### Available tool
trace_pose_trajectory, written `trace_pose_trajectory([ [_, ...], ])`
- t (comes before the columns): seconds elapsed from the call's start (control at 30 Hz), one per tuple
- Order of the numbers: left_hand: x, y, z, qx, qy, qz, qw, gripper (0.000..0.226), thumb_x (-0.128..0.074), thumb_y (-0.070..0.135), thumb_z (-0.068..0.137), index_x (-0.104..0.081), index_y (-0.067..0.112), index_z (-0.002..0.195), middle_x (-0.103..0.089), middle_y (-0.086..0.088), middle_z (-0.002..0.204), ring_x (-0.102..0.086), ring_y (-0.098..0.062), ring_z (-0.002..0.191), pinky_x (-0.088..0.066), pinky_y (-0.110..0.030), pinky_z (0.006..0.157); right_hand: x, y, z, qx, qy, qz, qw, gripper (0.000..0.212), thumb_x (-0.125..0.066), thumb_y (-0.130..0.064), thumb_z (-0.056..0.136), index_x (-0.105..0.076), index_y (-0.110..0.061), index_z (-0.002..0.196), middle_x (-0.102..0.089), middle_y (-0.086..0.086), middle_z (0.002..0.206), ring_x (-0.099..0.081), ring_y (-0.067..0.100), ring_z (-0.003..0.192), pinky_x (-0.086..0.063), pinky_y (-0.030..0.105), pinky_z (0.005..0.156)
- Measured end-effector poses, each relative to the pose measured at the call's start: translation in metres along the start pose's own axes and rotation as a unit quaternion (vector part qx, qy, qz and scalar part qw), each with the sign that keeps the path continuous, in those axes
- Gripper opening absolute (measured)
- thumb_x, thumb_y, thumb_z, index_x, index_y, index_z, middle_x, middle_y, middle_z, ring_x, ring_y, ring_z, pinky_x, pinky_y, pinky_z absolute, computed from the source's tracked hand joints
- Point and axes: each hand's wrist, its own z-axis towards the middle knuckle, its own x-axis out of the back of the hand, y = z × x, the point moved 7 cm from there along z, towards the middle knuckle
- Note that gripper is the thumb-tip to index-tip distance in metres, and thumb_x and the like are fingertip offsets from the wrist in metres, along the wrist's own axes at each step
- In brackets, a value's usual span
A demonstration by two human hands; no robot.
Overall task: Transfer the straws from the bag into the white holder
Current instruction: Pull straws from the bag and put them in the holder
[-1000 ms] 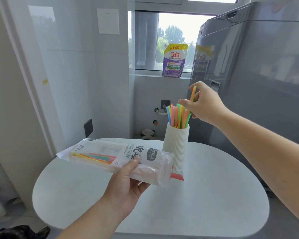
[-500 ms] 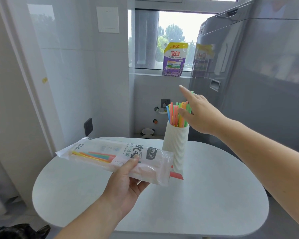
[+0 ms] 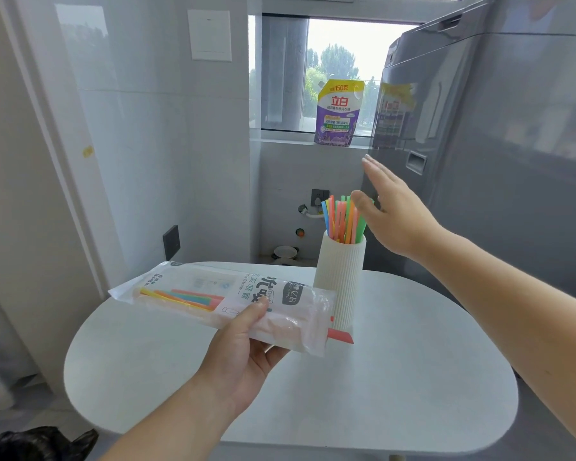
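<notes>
Transfer judged partly done: standing straws (image 3: pixel 343 221) in white holder (image 3: pixel 341 281) on table (image 3: pixel 396 377); bagged straws (image 3: pixel 183 299) left in bag (image 3: pixel 233 304), gripped by left hand (image 3: pixel 246 357); right hand (image 3: pixel 393 214) straight-fingered, empty, beside holder top.

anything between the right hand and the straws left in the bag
Partly. The white holder, full of upright straws, stands between the open right hand and the open end of the bag, where a red straw pokes out. The hand would probably have to come round its front.
</notes>
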Motion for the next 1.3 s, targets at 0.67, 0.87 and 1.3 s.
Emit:
trace_pose_trajectory([
  [0.67,-0.011,0.009,-0.007,-0.076,-0.018,0.093,0.993,0.034,-0.067,0.013,0.098,-0.07,0.022,0.13,-0.083,-0.005,0.113,-0.081,-0.019,0.093,-0.063,-0.033,0.063,-0.102,-0.023,-0.186,-0.52,-0.035,0.565,0.64,0.047,-0.038,-0.05,0.105,-0.058,-0.008,0.11,-0.072,0.024,0.107,-0.074,0.038,0.092,-0.058,0.051,0.084],
  [0.87,-0.024,0.009,-0.017,-0.14,-0.051,0.222,0.964,0.036,-0.067,0.012,0.099,-0.069,0.03,0.13,-0.082,0.004,0.119,-0.078,-0.02,0.105,-0.063,-0.03,0.07,-0.123,-0.041,-0.203,-0.53,-0.045,0.674,0.512,0.05,-0.035,-0.045,0.107,-0.062,-0.005,0.121,-0.079,0.021,0.1,-0.077,0.037,0.087,-0.06,0.047,0.076],
  [1.3,-0.007,0.018,-0.007,-0.145,-0.01,0.212,0.966,0.032,-0.069,0.014,0.098,-0.072,0.034,0.124,-0.082,0.004,0.116,-0.079,-0.019,0.103,-0.064,-0.035,0.07,-0.121,-0.026,-0.197,-0.461,-0.106,0.548,0.69,0.023,-0.057,-0.023,0.097,-0.068,-0.007,0.084,-0.058,0.002,0.058,-0.045,0.017,0.045,-0.04,0.026,0.042],
])
